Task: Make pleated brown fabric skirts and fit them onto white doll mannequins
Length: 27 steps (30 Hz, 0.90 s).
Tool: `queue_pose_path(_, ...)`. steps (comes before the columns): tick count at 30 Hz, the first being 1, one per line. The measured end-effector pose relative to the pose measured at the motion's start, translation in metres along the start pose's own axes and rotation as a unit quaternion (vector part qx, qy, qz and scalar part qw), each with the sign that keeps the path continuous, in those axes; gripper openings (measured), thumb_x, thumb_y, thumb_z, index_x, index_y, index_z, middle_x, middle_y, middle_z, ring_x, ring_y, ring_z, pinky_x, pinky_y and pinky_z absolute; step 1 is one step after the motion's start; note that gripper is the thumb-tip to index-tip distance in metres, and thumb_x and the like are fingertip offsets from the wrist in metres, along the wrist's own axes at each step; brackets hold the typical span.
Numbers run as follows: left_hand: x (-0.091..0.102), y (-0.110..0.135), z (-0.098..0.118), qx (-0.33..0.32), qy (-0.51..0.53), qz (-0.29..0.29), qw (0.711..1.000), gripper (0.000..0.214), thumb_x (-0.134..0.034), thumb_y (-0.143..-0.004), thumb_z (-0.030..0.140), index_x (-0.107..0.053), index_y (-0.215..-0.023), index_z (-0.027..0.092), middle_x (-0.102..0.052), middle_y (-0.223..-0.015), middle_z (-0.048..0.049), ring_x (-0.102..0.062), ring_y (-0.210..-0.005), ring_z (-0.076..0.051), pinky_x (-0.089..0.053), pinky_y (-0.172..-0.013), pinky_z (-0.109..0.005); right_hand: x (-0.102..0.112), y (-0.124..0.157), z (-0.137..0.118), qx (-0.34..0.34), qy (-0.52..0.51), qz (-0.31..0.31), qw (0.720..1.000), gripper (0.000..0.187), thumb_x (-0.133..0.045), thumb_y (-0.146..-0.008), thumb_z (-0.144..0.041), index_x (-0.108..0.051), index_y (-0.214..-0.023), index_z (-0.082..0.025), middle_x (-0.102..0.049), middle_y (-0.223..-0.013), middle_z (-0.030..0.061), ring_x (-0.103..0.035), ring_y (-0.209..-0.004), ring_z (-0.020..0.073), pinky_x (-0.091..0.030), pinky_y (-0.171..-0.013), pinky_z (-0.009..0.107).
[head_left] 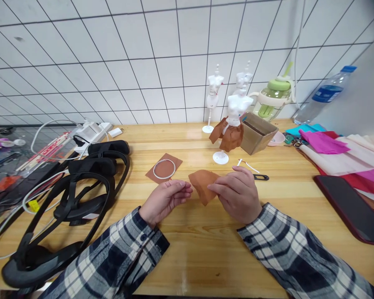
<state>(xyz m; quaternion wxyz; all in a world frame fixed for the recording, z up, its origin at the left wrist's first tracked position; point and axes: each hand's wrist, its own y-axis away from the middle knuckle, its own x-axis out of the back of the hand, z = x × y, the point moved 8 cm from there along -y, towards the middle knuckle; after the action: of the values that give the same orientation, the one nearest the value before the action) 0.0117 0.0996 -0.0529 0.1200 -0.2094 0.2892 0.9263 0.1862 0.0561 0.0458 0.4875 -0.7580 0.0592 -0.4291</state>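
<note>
While the right hand pinches a piece of brown cloth between thumb and fingers, the left hand is positioned just beside the opposite edge, fingers curled; whether it grips anything cannot be determined. The cloth is located between the separated hands, nearer than the front dress form.

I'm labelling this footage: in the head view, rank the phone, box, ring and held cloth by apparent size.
1. Phone, perhaps enlarged by nearness
2. Box
3. Cloth, in the right hand
4. Ring
</note>
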Motion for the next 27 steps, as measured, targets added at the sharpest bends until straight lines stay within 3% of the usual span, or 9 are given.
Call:
queue_pose_path(2,-0.005,0.002,-0.002,0.017,0.012,-0.027,0.999,0.022,-0.062,-0.089,0.030,-0.069,-0.094,0.009,-0.073,-0.090,-0.0105,-0.070,-0.073,-0.013,-0.057,-0.064,-0.018,0.001,0.000,0.000,-0.003,0.005,0.003,1.000,0.021,-0.062,-0.084,-0.009,-0.068,-0.090,-0.028,-0.072,-0.080,-0.0056,-0.059,-0.078,0.0126,-0.036,-0.099,0.041)
queue_pose_path(5,-0.021,0.010,-0.021,0.107,0.010,-0.113,0.988,0.046,-0.058,-0.087,0.052,-0.064,-0.109,0.012,-0.071,-0.096,-0.0121,-0.072,-0.076,-0.018,-0.057,-0.061,-0.022,0.002,0.001,-0.002,-0.005,0.010,0.012,1.000,0.022,-0.062,-0.083,-0.009,-0.068,-0.090,-0.029,-0.072,-0.080,-0.0060,-0.059,-0.077,0.0126,-0.036,-0.099,0.041)
queue_pose_path(8,-0.027,0.014,-0.035,0.146,-0.020,-0.133,0.980,0.047,-0.066,-0.080,0.055,-0.063,-0.107,0.017,-0.070,-0.096,-0.0088,-0.073,-0.076,-0.020,-0.055,-0.056,-0.021,0.001,0.001,-0.004,-0.008,0.008,0.011,1.000,0.022,-0.062,-0.083,-0.010,-0.068,-0.090,-0.029,-0.072,-0.080,-0.0060,-0.059,-0.076,0.0130,-0.035,-0.099,0.041)
queue_pose_path(14,-0.019,0.008,-0.024,0.063,-0.072,-0.064,0.993,0.031,-0.076,-0.076,0.039,-0.064,-0.094,0.017,-0.068,-0.097,-0.0053,-0.071,-0.072,-0.014,-0.052,-0.056,-0.019,-0.001,0.002,-0.007,-0.004,0.013,0.006,1.000,0.021,-0.062,-0.082,-0.010,-0.068,-0.089,-0.029,-0.072,-0.080,-0.0067,-0.059,-0.078,0.0133,-0.033,-0.100,0.042)
queue_pose_path(20,-0.021,0.006,-0.019,0.025,-0.057,-0.073,0.995,0.031,-0.079,-0.074,0.031,-0.067,-0.097,0.015,-0.069,-0.086,-0.0042,-0.065,-0.069,-0.010,-0.052,-0.063,-0.019,-0.003,0.002,-0.014,0.010,0.022,0.001,1.000,0.020,-0.064,-0.083,-0.011,-0.069,-0.089,-0.030,-0.072,-0.081,-0.0076,-0.060,-0.079,0.0133,-0.032,-0.101,0.043)
queue_pose_path(27,-0.020,0.004,-0.011,-0.002,-0.045,-0.080,0.996,0.036,-0.081,-0.071,0.024,-0.070,-0.104,0.013,-0.071,-0.103,-0.0090,-0.066,-0.085,-0.015,-0.051,-0.074,-0.023,-0.002,0.002,-0.010,-0.002,0.026,0.006,1.000,0.021,-0.064,-0.083,-0.012,-0.068,-0.090,-0.031,-0.072,-0.080,-0.0077,-0.060,-0.078,0.0130,-0.032,-0.100,0.042)
